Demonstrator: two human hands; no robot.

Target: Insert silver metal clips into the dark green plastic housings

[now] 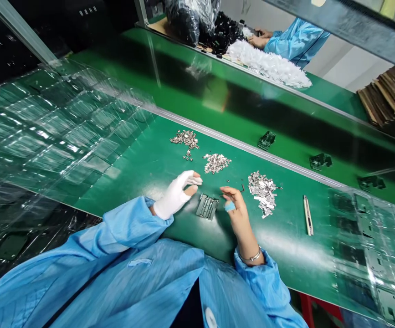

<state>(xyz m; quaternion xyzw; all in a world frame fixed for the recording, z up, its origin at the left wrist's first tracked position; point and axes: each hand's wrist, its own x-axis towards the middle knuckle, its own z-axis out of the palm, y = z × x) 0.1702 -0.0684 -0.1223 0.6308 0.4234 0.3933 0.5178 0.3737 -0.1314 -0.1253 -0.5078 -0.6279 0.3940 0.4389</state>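
My left hand (pixel 175 195), in a white glove with bare fingertips, hovers left of a flat grey-green slotted part (pixel 207 207) on the green table. Its thumb and fingers are apart with nothing visible between them. On the part's right side is my right hand (pixel 237 210), bare, with a blue wrap on one digit and its fingers loosely bent. It appears to hold nothing. Beyond the hands lie two piles of small shiny metal pieces, a left pile (pixel 186 139) and a middle pile (pixel 217 163). A heap of flat silver strips (pixel 263 192) is right of my right hand.
A pale knife-like tool (pixel 307 215) lies to the right. Clear plastic trays (pixel 47 123) cover the left side; more trays (pixel 375 246) hold parts at right. Beyond a metal rail (pixel 245 145), dark assemblies (pixel 266 140) sit on a green strip. Another person's sleeve (pixel 296 41) shows behind.
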